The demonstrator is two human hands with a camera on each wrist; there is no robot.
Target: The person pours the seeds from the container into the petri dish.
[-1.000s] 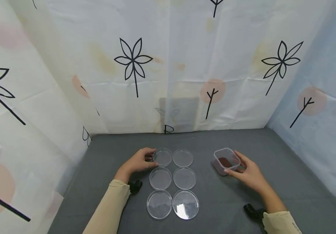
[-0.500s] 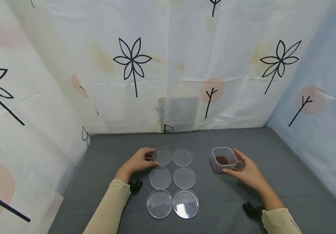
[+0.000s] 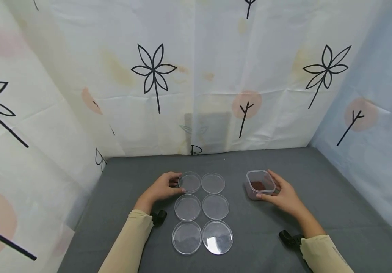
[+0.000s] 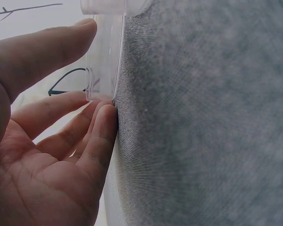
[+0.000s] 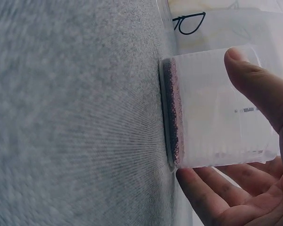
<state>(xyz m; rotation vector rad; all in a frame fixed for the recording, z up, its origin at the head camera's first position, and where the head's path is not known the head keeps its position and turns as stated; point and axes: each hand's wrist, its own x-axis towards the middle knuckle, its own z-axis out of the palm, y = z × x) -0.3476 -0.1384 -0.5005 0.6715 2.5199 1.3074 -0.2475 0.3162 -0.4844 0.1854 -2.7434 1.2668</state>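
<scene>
Several clear petri dishes stand in two columns on the grey cloth. My left hand [image 3: 163,186] holds the far-left petri dish [image 3: 190,182] by its side, thumb on the near edge and fingers at the far edge. In the left wrist view the dish wall [image 4: 104,61] sits upright between thumb and fingers, right at the cloth. To the right of the dishes, my right hand [image 3: 286,195] grips a clear square plastic tub [image 3: 250,191] from its right side. Reddish-brown granules [image 3: 258,185] cover the tub's bottom; the right wrist view shows them as a thin layer [image 5: 175,113].
Next to the held dish is the far-right petri dish [image 3: 213,183]; nearer dishes [image 3: 187,237] continue toward me. A grey cloth [image 3: 250,235] covers the table. Pale printed curtains [image 3: 267,76] enclose it at the back and sides.
My right hand has moved the tub a little left and away from me, and the tub has turned squarer to the view. My left hand stays at the same dish.
</scene>
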